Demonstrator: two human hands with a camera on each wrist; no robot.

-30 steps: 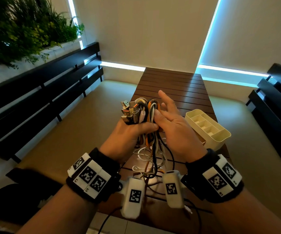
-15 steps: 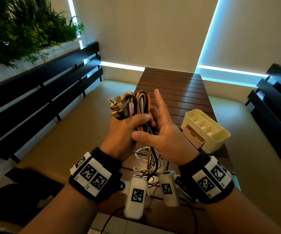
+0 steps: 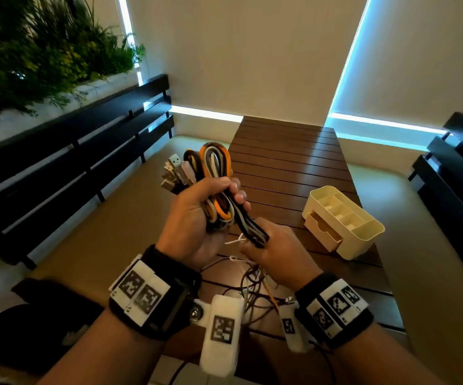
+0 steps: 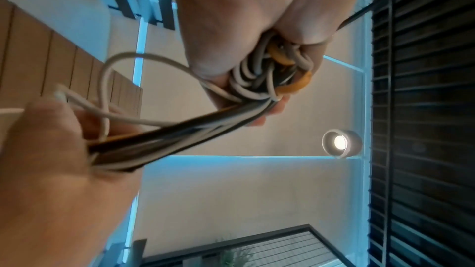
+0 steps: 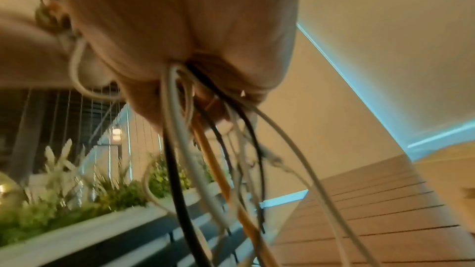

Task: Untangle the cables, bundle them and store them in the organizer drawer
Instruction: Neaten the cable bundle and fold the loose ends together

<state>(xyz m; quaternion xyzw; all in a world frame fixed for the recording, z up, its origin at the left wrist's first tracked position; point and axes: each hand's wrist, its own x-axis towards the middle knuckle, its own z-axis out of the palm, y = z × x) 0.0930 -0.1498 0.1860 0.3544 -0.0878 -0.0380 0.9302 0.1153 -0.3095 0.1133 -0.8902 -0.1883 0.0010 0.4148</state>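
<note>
My left hand (image 3: 197, 215) grips a folded bundle of cables (image 3: 215, 165), orange, white and black, with several USB plugs (image 3: 174, 170) sticking out at its upper left. The same strands run down and right into my right hand (image 3: 275, 251), which is closed round them just below. Loose cable ends (image 3: 252, 290) trail from that fist onto the table. The left wrist view shows the coils (image 4: 272, 72) packed in the left fist and the straight run (image 4: 180, 135) to the right hand (image 4: 46, 159). In the right wrist view several strands (image 5: 218, 159) hang below the fist. The cream organizer (image 3: 344, 220) stands at right with its drawer (image 3: 323, 232) pulled out.
A brown slatted table (image 3: 288, 159) runs away from me. Dark benches (image 3: 85, 151) line both sides, with plants (image 3: 30, 51) behind the left one. A black bag (image 3: 44, 323) lies at lower left.
My left hand has raised the bundle slightly. My right hand, open beside the bundle before, has dropped lower and closed round the trailing strands.
</note>
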